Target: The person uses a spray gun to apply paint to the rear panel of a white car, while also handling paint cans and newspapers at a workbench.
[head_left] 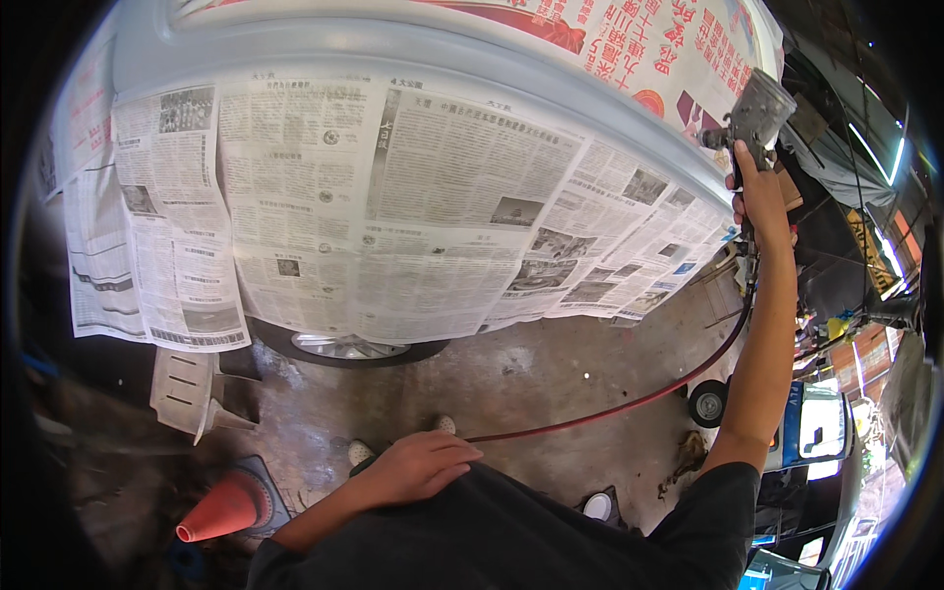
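My right hand [755, 192] grips a grey spray gun [759, 116] with a cup on top, beside the pale grey-blue painted panel edge [256, 49] at the upper right. A red hose [600, 408] runs from below the gun down to my left hand [423, 462], whose fingers are curled over it at my waist; their tips are partly hidden. Newspaper sheets [442, 206] cover the vehicle's side below the painted strip, and red-printed paper [639, 34] lies above it.
A wheel [349, 346] shows below the paper. On the concrete floor stand a plastic chair [182, 388] at left and an orange cone [216, 506]. At right are a small black wheel [706, 401], another vehicle [816, 423] and assorted clutter.
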Motion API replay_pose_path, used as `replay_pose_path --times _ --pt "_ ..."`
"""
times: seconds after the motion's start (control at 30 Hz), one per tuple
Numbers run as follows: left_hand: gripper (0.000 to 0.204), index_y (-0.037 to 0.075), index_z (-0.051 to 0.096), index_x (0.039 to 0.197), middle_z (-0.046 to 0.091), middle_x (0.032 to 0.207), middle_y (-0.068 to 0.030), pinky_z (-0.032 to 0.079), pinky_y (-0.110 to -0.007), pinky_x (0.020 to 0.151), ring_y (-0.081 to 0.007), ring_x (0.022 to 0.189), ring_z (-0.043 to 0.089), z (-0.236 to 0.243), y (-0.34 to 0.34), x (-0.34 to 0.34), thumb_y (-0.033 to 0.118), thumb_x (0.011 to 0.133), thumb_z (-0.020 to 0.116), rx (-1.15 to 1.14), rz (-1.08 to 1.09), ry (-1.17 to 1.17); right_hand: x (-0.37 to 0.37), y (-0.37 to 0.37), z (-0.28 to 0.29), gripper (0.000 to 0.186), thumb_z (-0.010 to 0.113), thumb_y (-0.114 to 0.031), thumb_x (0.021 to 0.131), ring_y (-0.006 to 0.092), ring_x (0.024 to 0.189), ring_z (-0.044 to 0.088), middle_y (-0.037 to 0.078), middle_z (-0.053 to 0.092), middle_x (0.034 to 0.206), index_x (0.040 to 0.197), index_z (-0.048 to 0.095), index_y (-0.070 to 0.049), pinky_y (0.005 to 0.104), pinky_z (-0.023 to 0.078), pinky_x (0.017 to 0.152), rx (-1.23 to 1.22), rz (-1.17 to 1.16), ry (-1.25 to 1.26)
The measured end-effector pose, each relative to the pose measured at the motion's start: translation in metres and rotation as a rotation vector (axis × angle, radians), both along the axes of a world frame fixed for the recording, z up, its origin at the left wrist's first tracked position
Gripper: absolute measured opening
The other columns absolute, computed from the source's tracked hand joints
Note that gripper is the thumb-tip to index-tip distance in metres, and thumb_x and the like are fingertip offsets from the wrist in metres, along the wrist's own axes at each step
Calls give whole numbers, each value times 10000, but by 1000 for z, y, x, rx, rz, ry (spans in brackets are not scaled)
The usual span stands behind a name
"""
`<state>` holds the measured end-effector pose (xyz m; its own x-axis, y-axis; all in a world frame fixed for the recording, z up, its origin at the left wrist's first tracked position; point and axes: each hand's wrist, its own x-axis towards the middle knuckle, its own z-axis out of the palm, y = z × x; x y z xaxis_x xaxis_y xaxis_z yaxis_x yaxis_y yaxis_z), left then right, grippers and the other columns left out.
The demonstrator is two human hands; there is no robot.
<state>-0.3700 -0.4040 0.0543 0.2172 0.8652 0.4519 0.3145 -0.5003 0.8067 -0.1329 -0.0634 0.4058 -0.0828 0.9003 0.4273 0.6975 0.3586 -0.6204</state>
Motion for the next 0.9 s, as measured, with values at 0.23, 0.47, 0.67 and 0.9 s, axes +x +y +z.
replay_pose_path --times 0.23,0.47,0.67,0.9 --pt "215 75 692 1113 691 1073 -91 528 -383 884 -274 1010 654 2 -9 -5 162 921 654 -6 22 14 -46 -28 6 508 551 -540 953 64 408 383 15 526 673 878 597 -41 249 350 355 -38 172 -13" --pt "223 78 687 1127 686 1079 -94 525 -391 887 -281 1016 651 2 -20 -14 164 925 647 -11 61 18 -89 -37 10 586 541 -580 942 81 401 403 25 485 579 750 564 -27 261 361 372 -24 277 -68" --pt "225 81 684 1136 681 1093 -96 521 -392 893 -284 1025 647 1 -29 -20 160 932 635 -18 94 28 -135 -48 10 636 512 -628 936 69 360 362 -22 411 502 678 536 -48 242 344 361 46 352 -170" --pt "232 81 681 1147 671 1119 -101 514 -387 907 -289 1040 640 2 -41 -28 163 936 632 -68 144 18 -192 -86 12 657 501 -657 922 77 349 369 -18 377 453 663 530 -54 242 341 371 125 432 -259"
